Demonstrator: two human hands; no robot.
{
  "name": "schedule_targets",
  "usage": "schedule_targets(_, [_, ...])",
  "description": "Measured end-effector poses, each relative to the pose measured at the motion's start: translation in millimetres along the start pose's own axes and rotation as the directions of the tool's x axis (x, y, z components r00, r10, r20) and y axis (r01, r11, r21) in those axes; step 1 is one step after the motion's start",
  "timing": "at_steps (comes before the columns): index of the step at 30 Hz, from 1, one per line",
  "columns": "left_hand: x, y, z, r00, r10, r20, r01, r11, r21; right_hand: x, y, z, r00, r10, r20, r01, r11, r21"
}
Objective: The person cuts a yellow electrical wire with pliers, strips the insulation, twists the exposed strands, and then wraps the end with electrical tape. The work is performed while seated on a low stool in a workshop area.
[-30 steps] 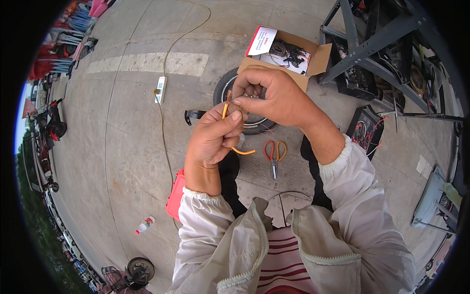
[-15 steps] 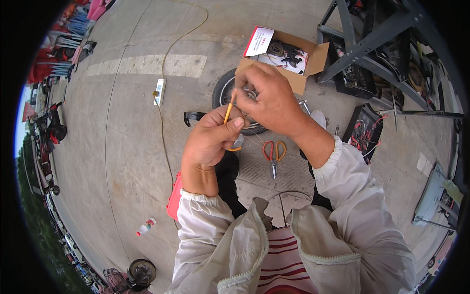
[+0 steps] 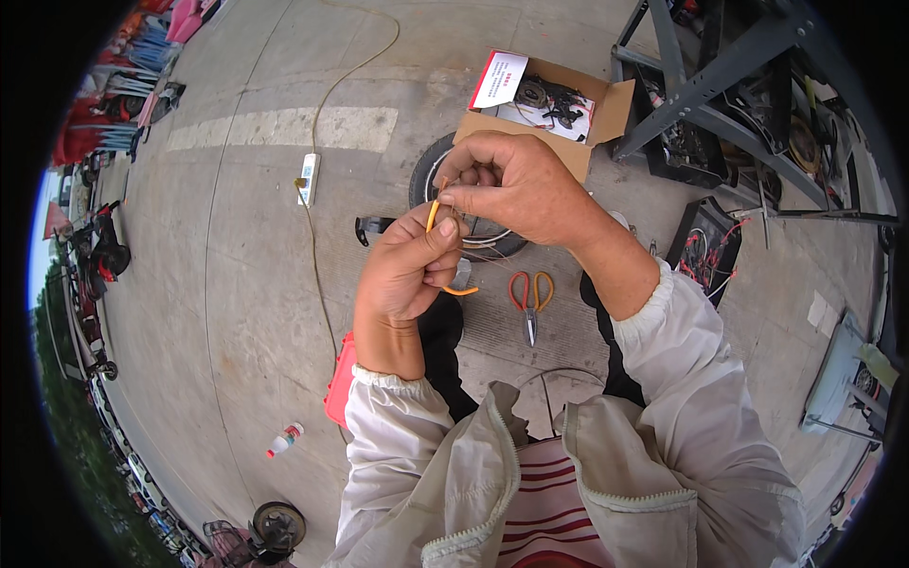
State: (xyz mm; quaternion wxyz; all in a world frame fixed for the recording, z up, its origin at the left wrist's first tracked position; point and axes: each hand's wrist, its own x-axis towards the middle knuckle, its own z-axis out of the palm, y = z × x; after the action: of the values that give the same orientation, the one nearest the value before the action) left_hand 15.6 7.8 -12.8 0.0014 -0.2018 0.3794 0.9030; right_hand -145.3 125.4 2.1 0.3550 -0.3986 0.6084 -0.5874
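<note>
1. Left hand [image 3: 407, 270] is curled closed around an orange wire [image 3: 433, 216], thumb pressed over the fingers; one end rises above the fist and the other comes out below it.
2. Right hand [image 3: 516, 185] has thumb and forefinger brought together at the wire's bare copper end [image 3: 444, 184], its other fingers folded in.
3. The wire is between the two hands, held up above a spoked wheel [image 3: 426, 178] on the concrete floor [image 3: 265, 275].
4. Scissors [image 3: 531, 312] with one red and one yellow handle lie on the floor, blades toward the person.
5. Beyond the right hand stands an open cardboard box [image 3: 614, 112] with dark parts inside.
6. Farther right, a black tray [image 3: 684, 248] holds tangled wires [image 3: 705, 256].
</note>
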Motion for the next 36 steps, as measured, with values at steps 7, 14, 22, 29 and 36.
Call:
schedule_targets(7, [-1.7, 2.4, -0.4, 0.999, 0.013, -0.045, -0.012, 1.000, 0.024, -0.3, 3.0, 3.2, 0.998, 0.020, -0.054, -0.021, 1.000, -0.020])
schedule_targets(14, [-4.7, 3.4, 7.0, 0.995, 0.025, -0.094, -0.003, 0.975, 0.221, -3.2, 6.5, 8.2, 0.978, -0.177, -0.109, 0.150, 0.963, -0.224])
schedule_targets(22, [-10.3, 12.0, 19.3, 0.992, 0.033, -0.121, 0.027, 0.886, 0.463, -7.0, 7.1, 23.9, 0.915, -0.288, -0.284, 0.191, 0.926, -0.325])
schedule_targets(29, [-14.6, 8.1, 6.5, 0.991, -0.014, -0.130, 0.069, 0.898, 0.434, 5.0, 6.9, 0.6, 0.891, -0.123, -0.437, 0.112, 0.992, -0.051])
schedule_targets(36, [0.9, -0.2, 15.7, 0.887, 0.364, -0.284, -0.071, 0.716, 0.695, -2.4, 7.0, 3.3, 0.938, -0.331, -0.104, 0.265, 0.878, -0.399])
